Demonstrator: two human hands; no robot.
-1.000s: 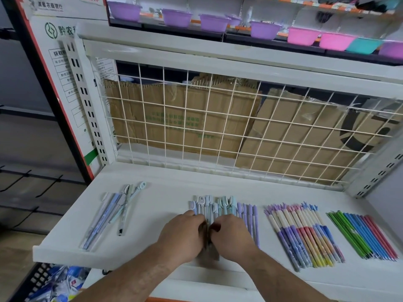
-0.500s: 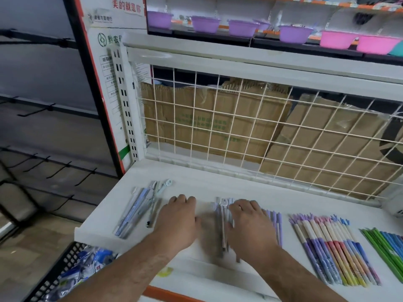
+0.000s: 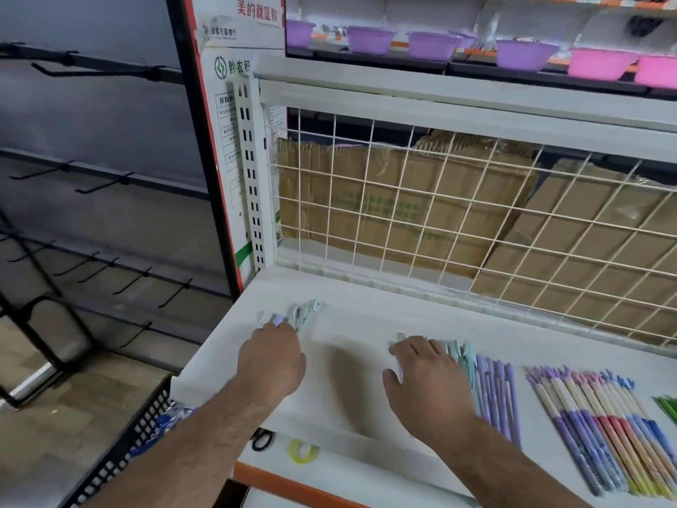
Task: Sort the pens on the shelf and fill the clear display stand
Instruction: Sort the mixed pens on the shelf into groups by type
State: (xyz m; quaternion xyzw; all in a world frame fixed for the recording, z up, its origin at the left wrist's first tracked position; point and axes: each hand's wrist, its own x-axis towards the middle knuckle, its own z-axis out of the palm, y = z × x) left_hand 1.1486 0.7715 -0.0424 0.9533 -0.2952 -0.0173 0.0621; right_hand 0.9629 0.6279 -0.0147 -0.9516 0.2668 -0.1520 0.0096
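Note:
A white shelf board (image 3: 351, 320) holds sorted rows of pens. My left hand (image 3: 272, 361) lies over the leftmost bunch of pale blue pens (image 3: 306, 311), fingers bent down onto them, only their caps showing. My right hand (image 3: 428, 386) rests flat with fingers spread on the middle bunch of pale blue-green pens (image 3: 463, 355). Purple pens (image 3: 500, 397) lie just right of that hand. Further right is a row of multicoloured pens (image 3: 600, 430), then green pens (image 3: 668, 406) at the frame edge. No clear stand is in view.
A white wire grid (image 3: 439, 214) backs the shelf, with cardboard behind it. Purple and pink bowls (image 3: 524, 55) stand on the shelf above. A black basket (image 3: 121, 460) sits low on the left. A yellow tape roll (image 3: 303, 450) lies on the ledge below.
My hands have parted from the middle bunch. The left hand slid left onto the leftmost pens. The right hand stayed on the middle bunch. The view has swung left.

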